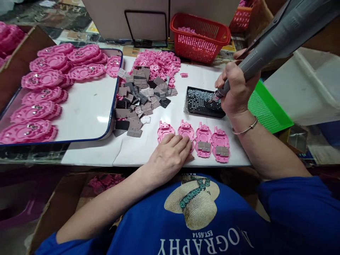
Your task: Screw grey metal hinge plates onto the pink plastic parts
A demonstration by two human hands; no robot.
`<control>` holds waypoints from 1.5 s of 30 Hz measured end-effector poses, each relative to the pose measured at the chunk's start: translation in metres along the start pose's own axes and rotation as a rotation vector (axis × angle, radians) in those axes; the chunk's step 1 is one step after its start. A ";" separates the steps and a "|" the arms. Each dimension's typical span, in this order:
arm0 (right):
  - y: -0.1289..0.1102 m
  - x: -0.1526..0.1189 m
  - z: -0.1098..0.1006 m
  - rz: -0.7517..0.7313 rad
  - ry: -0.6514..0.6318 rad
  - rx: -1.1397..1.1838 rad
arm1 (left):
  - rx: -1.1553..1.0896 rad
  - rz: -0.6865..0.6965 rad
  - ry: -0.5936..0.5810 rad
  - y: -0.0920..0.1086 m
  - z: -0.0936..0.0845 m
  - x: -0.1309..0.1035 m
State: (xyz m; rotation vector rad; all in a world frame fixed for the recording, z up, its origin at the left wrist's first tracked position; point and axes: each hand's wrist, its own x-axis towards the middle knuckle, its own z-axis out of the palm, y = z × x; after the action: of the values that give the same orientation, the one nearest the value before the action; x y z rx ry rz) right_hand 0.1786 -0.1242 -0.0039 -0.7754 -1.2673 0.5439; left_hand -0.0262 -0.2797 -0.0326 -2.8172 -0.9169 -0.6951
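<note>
My right hand is wrapped round a grey electric screwdriver. The driver's tip reaches down into a black tray of small silver screws. Four-fingered and flat, my left hand rests over the lower parts of two pink plastic shells, hiding what lies beneath. To its right lie two more shells, each with a grey plate across its lower half. Screw heads show on those plates. A heap of loose grey plates lies left of the row.
Finished-looking pink parts are stacked in a white, blue-rimmed tray at left. Behind the plates is a pile of small pink pieces. A red basket stands at the back, a green basket at right.
</note>
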 end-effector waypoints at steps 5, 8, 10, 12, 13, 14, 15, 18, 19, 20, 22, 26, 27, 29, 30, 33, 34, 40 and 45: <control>-0.001 -0.001 0.002 0.036 0.035 0.007 | 0.005 0.008 0.011 0.001 0.002 0.001; -0.004 0.000 0.003 0.051 0.034 0.008 | 0.024 0.005 -0.001 0.003 0.003 0.002; -0.006 0.001 0.003 0.062 0.031 -0.001 | 0.035 0.004 -0.004 0.005 0.005 0.002; -0.006 0.001 0.003 0.045 0.035 0.018 | 0.034 0.001 -0.003 0.006 0.006 0.002; -0.006 0.001 0.003 0.033 0.034 0.032 | 0.030 -0.002 0.002 0.006 0.007 0.002; -0.005 0.001 0.003 0.026 0.027 0.045 | 0.024 -0.004 0.008 0.006 0.008 0.002; -0.005 0.001 0.003 0.019 0.028 0.054 | 0.017 -0.007 0.015 0.006 0.008 0.002; -0.003 -0.001 0.002 0.029 0.015 0.058 | -0.001 -0.013 0.017 0.006 0.010 0.002; -0.003 -0.001 0.002 0.033 0.017 0.058 | -0.004 -0.016 0.013 0.006 0.010 0.002; -0.003 -0.002 0.002 0.037 0.017 0.055 | -0.007 -0.016 0.009 0.006 0.011 0.002; -0.003 -0.003 0.003 0.041 0.014 0.039 | -0.010 -0.012 0.009 0.007 0.011 0.003; -0.001 -0.002 0.004 0.028 0.040 0.037 | -0.008 -0.015 0.006 0.007 0.011 0.005; -0.001 -0.001 0.004 0.028 0.052 0.039 | -0.007 -0.018 0.006 0.007 0.011 0.005; 0.001 -0.001 0.003 0.028 0.063 0.023 | -0.007 -0.021 0.002 0.007 0.011 0.005; 0.001 -0.001 0.003 0.026 0.056 0.008 | -0.008 -0.021 0.000 0.007 0.011 0.005; 0.002 -0.001 0.000 0.012 0.023 -0.018 | -0.009 -0.021 -0.009 0.007 0.011 0.005; 0.001 -0.001 -0.001 0.012 0.023 -0.021 | -0.010 -0.021 -0.007 0.007 0.011 0.005; 0.001 0.000 0.000 0.030 0.055 0.016 | -0.034 -0.028 -0.001 0.008 0.012 0.004; 0.005 0.000 0.004 -0.022 0.069 0.076 | -0.025 -0.034 -0.022 0.008 0.012 0.004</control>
State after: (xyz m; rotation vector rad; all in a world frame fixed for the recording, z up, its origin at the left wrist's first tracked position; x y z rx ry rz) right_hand 0.1747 -0.1204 -0.0074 -0.7106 -1.1842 0.5403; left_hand -0.0142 -0.2815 -0.0416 -2.8424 -0.9689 -0.6863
